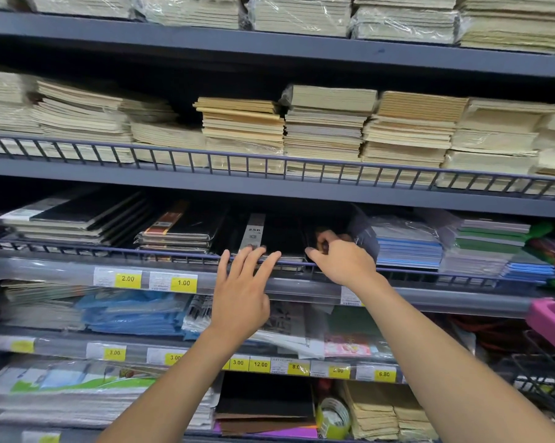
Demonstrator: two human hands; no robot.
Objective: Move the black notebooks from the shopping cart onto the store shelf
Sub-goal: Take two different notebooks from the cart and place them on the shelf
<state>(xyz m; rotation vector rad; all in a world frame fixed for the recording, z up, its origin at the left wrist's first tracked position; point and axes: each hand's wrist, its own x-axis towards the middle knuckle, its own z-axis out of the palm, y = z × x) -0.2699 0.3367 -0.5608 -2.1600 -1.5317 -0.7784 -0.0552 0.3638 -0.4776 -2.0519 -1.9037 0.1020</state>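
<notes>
I'm looking at the middle shelf (301,196) of the store rack, both hands up at its wire rail (109,249). My left hand (241,292) is spread wide and flat, holding nothing, its fingertips (260,251) resting on the front edge of the black notebooks (279,235) lying on the shelf just behind the rail. My right hand (340,259) is just beside it, fingers curled over the front edge of a black notebook (311,233), thumb low by the rail, gripping it. That notebook sits on the shelf, between the black pile and a stack of blue notebooks (407,247) in clear wrap. Cream notebooks (327,129) fill the shelf above. Yellow price tags (127,278) run along the shelf edge below my hands. The pink handle of the shopping cart (548,321) shows at far right.
</notes>
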